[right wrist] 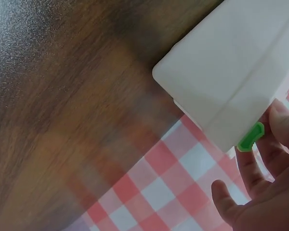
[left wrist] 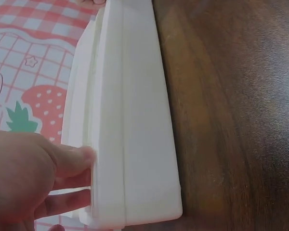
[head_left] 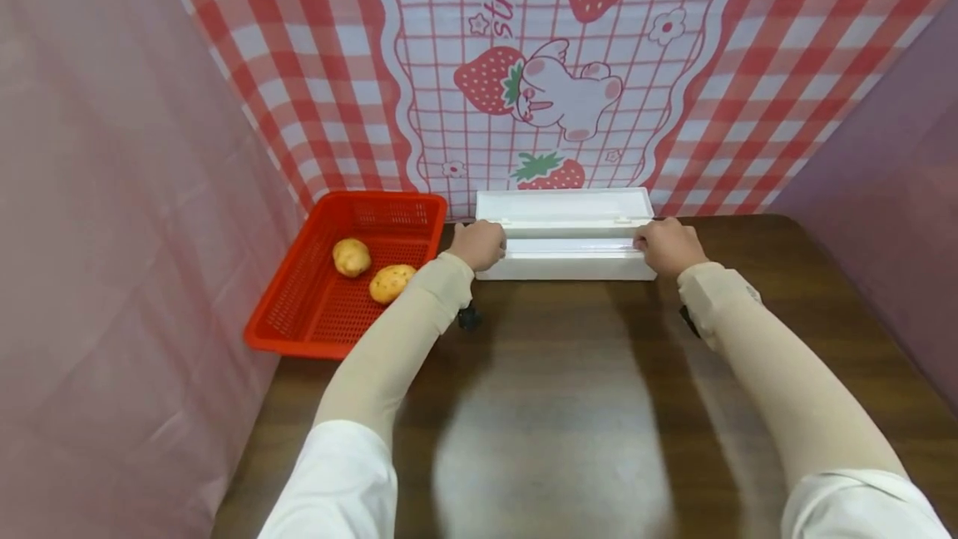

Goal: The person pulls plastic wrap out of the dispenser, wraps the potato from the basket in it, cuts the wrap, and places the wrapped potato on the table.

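taking the middle of the wooden table (head_left: pixel 554 406) as the centre of the dial, a long white box (head_left: pixel 565 268) sits at 12 o'clock, near the table's far edge, just in front of the red-and-white checked cloth (head_left: pixel 314 65) with its strawberry pictures. its lid (head_left: pixel 563 205) is raised and tilted back, and a shiny pale strip (head_left: pixel 572 246) shows inside, running along the length of the box. the left hand (head_left: pixel 479 245) is at 11 o'clock, at the left end of the box; its thumb and fingers are bent and clamped on the edge there, though i can't tell exactly which part they pinch. the right hand (head_left: pixel 671 248) is at 1 o'clock, at the other end; the right wrist view shows its thumb and nearest fingers bent about a small green piece (right wrist: pixel 252 137) that sticks out past the box, with another finger held apart from them. beige sleeves (head_left: pixel 389 348) cover both forearms, under white ones (head_left: pixel 333 481) higher up. at 10 o'clock stands a red plastic basket (head_left: pixel 299 347) holding two potatoes: a rounder potato (head_left: pixel 352 258) lies at 10 o'clock from a longer potato (head_left: pixel 391 284), whose right end meets the left sleeve's outline in the head view.
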The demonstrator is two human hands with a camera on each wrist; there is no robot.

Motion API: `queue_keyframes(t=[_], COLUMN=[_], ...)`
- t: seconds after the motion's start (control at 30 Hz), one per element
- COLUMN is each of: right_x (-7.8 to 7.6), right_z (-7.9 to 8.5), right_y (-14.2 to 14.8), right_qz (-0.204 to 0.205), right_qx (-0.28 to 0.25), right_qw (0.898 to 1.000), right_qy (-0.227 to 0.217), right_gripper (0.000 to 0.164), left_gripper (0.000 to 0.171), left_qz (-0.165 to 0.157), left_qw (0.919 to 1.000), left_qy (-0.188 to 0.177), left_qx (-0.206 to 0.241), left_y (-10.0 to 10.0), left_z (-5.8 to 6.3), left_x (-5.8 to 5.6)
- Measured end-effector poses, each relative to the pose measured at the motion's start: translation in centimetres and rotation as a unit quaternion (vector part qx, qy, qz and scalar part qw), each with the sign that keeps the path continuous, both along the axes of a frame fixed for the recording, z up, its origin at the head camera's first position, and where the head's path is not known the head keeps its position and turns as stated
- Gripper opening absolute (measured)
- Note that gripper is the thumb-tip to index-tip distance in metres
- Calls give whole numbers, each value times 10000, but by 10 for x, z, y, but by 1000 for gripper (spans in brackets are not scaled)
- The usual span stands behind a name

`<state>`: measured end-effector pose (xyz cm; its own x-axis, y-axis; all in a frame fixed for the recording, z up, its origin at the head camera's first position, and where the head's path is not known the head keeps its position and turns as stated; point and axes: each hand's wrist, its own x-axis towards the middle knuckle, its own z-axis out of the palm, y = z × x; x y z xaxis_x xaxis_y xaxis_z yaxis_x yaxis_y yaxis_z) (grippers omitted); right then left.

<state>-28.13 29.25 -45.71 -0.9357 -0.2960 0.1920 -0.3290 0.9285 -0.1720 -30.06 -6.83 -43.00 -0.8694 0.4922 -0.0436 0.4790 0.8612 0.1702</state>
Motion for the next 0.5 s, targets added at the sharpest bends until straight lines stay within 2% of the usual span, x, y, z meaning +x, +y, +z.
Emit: queue_keyframes(t=[0.07, 0.17, 0.33, 0.5], right_x=[0, -1, -4, -8], right_z=[0, -2, 0, 1], right_y=[0, 0, -1, 1], right_qz=[-32, -48, 217, 511], right_qx=[13, 55, 155, 340], right_qw=[9999, 9997, 9986, 9961], right_qy=[102, 239, 464, 641], right_gripper=[14, 12, 14, 11], left_gripper=[38, 34, 24, 14], left_qz=[21, 24, 46, -1], left_qw=[9999, 10000, 9993, 9977], left_qy=[-26, -15, 269, 598], left_qx=[123, 81, -264, -305], left_y=[0, 2, 5, 3], left_z=[-1, -2, -2, -7], left_x=[-2, -4, -9, -12])
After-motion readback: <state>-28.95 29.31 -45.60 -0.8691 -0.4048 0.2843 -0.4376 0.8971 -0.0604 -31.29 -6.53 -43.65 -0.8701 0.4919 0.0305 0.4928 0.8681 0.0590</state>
